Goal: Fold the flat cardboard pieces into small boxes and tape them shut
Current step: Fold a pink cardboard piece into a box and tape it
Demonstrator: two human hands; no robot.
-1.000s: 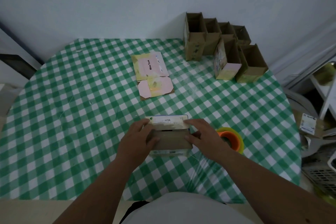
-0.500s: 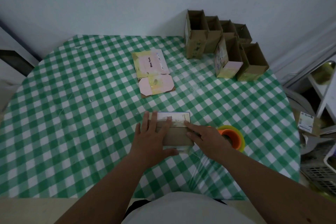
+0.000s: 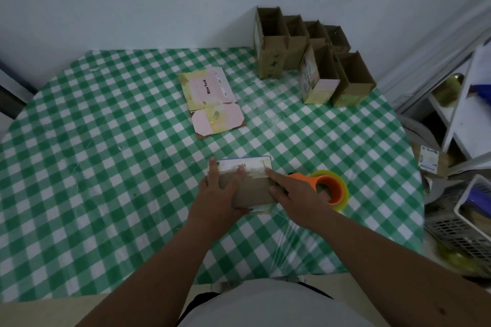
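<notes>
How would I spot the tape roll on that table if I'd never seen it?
Start at the green checked table and find the cardboard piece under both hands near its front edge. Just right of it, behind the right hand, lies the tape roll: the only round thing, with an orange core.

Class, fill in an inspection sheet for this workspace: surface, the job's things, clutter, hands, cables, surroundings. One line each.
Surface: round table under a green-and-white checked cloth.
Job's things: flattened box under both hands; tape dispenser just to its right; flat cardboard pieces mid-table; six open-topped folded boxes at the far right.
Clutter: nothing seen on the table.
Hands: left hand presses flat on the box; right hand runs its index finger along the box's far part.
Cables: nothing seen.
Surroundings: plain wall; white shelf and plastic basket at right.
</notes>
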